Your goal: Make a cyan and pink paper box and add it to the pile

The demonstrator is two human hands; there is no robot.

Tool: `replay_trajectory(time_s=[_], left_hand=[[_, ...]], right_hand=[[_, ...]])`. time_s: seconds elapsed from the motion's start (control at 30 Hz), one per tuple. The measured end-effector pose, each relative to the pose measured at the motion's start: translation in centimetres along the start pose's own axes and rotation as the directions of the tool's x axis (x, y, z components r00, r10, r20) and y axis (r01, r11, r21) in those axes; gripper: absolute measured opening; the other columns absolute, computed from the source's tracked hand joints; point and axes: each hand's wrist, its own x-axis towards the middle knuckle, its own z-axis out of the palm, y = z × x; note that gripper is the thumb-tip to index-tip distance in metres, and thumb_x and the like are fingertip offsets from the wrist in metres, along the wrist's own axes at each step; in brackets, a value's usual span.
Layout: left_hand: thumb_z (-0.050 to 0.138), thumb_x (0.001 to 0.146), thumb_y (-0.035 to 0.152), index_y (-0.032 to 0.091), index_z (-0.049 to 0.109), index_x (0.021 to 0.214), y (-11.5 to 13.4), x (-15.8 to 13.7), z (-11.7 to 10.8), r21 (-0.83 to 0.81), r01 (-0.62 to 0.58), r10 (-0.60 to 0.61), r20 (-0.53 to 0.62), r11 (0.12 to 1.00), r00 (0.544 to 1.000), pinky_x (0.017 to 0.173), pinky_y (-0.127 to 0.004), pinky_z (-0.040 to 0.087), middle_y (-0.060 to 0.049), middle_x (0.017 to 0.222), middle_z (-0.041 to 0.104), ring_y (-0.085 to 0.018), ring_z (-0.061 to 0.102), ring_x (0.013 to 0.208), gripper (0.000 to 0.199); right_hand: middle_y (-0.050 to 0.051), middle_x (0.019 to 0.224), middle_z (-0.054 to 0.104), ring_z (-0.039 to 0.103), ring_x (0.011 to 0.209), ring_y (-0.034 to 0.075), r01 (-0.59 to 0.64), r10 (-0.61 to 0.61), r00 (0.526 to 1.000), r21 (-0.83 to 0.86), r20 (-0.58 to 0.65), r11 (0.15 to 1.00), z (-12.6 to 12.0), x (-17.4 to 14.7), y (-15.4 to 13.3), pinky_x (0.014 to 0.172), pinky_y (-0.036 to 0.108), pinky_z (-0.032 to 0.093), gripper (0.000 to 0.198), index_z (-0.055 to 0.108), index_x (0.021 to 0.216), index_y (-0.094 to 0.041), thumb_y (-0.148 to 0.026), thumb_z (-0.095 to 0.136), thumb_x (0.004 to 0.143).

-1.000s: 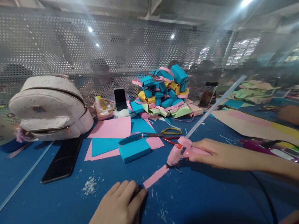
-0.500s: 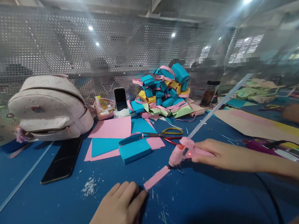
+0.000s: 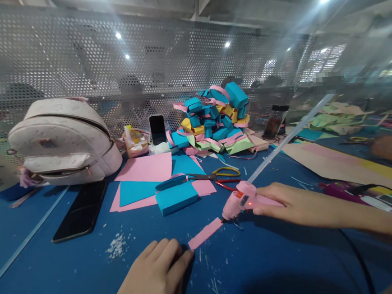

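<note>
My right hand is wrapped round the grip of a pink hot glue gun, whose small light glows red. A long clear glue stick slants up out of its back. The nozzle meets the far right end of a pink paper strip lying flat on the blue table. At the strip's near left end, my left hand rests with curled fingers, its fingertips pinning the corner. Beyond the strip sits a folded blue paper box, beside scissors with yellow and red handles.
Pink and blue sheets lie behind the box. A heap of folded paper pieces stands at the back. Left are a backpack, a black phone and white crumbs. The gun's black cable trails right; another person's hand is beyond.
The glue gun and my right hand have shifted very slightly to the right. My left hand and the strip stay in place.
</note>
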Motion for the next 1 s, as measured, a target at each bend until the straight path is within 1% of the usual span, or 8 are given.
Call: replay_trajectory(time_s=[0.1,0.2,0.27,0.53,0.7,0.8,0.87,1.0], left_hand=[[0.04,0.085,0.006,0.016,0.053,0.127,0.3,0.5,-0.7,0.02,-0.01,0.01,0.014,1.0,1.0,0.062,-0.035,0.051,-0.011,0.093,0.061,-0.023,0.057,0.075,0.045],[0.038,0.086,0.006,0.014,0.055,0.125,0.5,0.7,-1.1,0.052,-0.017,0.014,0.044,0.999,0.999,0.059,-0.035,0.051,-0.012,0.093,0.061,-0.023,0.057,0.073,0.043],[0.039,0.085,0.006,0.014,0.055,0.125,0.5,0.6,-1.0,0.053,-0.015,0.012,0.049,0.998,0.999,0.06,-0.035,0.051,-0.012,0.094,0.061,-0.023,0.057,0.074,0.043],[0.039,0.085,0.007,0.018,0.053,0.127,0.1,0.1,-0.1,0.002,0.015,-0.015,0.016,1.0,1.0,0.062,-0.035,0.049,-0.011,0.095,0.06,-0.023,0.055,0.075,0.046],[0.037,0.086,0.006,0.015,0.052,0.127,0.5,0.5,-1.0,0.046,0.001,-0.005,0.092,0.999,0.996,0.063,-0.036,0.051,-0.012,0.097,0.061,-0.023,0.056,0.077,0.045],[0.037,0.085,0.004,0.014,0.052,0.127,0.6,0.7,-1.3,0.066,-0.005,-0.004,0.132,0.998,0.991,0.063,-0.037,0.053,-0.013,0.098,0.061,-0.024,0.057,0.077,0.046],[0.037,0.084,0.004,0.013,0.052,0.127,0.5,0.7,-1.2,0.062,-0.007,-0.001,0.124,0.998,0.992,0.063,-0.038,0.053,-0.013,0.098,0.061,-0.024,0.057,0.077,0.046],[0.036,0.084,0.004,0.013,0.051,0.127,0.3,0.4,-0.6,0.05,-0.014,0.009,0.082,0.999,0.997,0.061,-0.039,0.052,-0.013,0.097,0.06,-0.024,0.056,0.075,0.046]], right_hand=[[0.007,0.092,0.071,0.064,0.084,0.029,-0.023,0.023,1.0,-0.055,0.007,0.998,0.2,-0.2,0.2,0.073,0.034,0.047,0.044,0.072,0.097,-0.02,-0.056,0.047,0.089],[0.007,0.097,0.071,0.064,0.088,0.029,-0.012,0.012,1.0,-0.059,0.0,0.998,0.3,-0.5,0.3,0.077,0.036,0.047,0.044,0.071,0.103,-0.022,-0.057,0.048,0.089],[0.006,0.1,0.071,0.064,0.091,0.029,0.004,-0.004,1.0,-0.036,-0.001,0.999,0.4,-0.6,0.3,0.078,0.036,0.048,0.044,0.071,0.105,-0.023,-0.057,0.048,0.089],[0.006,0.103,0.071,0.064,0.095,0.031,-0.012,0.012,1.0,0.015,-0.007,1.0,0.4,-0.8,0.5,0.079,0.035,0.049,0.046,0.071,0.106,-0.023,-0.058,0.048,0.088],[0.005,0.104,0.071,0.063,0.096,0.031,-0.006,0.006,1.0,0.04,-0.011,0.999,0.2,-1.0,0.4,0.083,0.036,0.048,0.045,0.072,0.106,-0.022,-0.057,0.049,0.088],[0.006,0.105,0.07,0.063,0.096,0.03,0.005,-0.006,1.0,0.078,0.019,0.997,0.2,-1.1,0.4,0.083,0.035,0.047,0.046,0.071,0.108,-0.021,-0.056,0.048,0.089],[0.006,0.099,0.07,0.063,0.089,0.028,-0.009,0.008,1.0,0.079,0.022,0.997,0.3,-1.0,0.3,0.078,0.034,0.047,0.046,0.07,0.107,-0.02,-0.057,0.048,0.089],[0.005,0.077,0.065,0.059,0.071,0.022,-0.021,0.022,1.0,0.072,-0.006,0.997,0.2,-0.6,0.1,0.066,0.03,0.046,0.047,0.069,0.096,-0.017,-0.057,0.044,0.091]])
